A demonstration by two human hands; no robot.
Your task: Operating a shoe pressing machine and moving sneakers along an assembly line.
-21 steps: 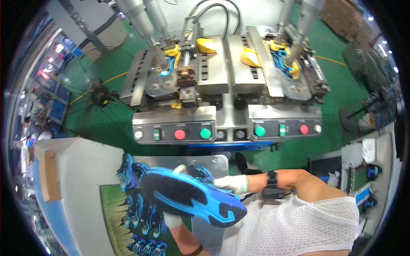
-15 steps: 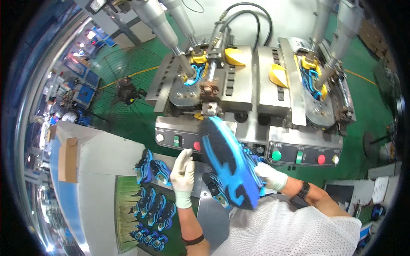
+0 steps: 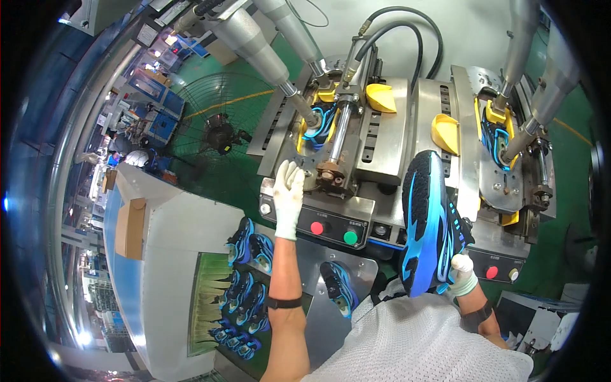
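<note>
My right hand (image 3: 463,275), in a white glove, grips a blue and black sports shoe (image 3: 423,229) by its heel end. The shoe stands nearly upright in view, toe pointing away, its patterned sole turned to the left. My gloved left hand (image 3: 288,194) reaches over the left control panel (image 3: 337,223) of the machine, fingers stretched out and holding nothing; whether it touches the panel I cannot tell. Behind it, another shoe (image 3: 321,121) is clamped in the left station beneath metal rams (image 3: 254,48). A further shoe (image 3: 495,140) sits clamped in the right station.
A single shoe (image 3: 339,286) lies on the metal plate (image 3: 318,318) close to my body. Several more shoes (image 3: 248,299) stand in rows to the left, beside a pale table (image 3: 172,223) with a cardboard box (image 3: 130,229). A caged fan (image 3: 219,134) stands beyond. Yellow pads (image 3: 382,97) rest on the machine.
The held shoe has moved to the right and turned more upright. My left hand has gone forward from beside the shoes to the left control panel. The whole view has shifted.
</note>
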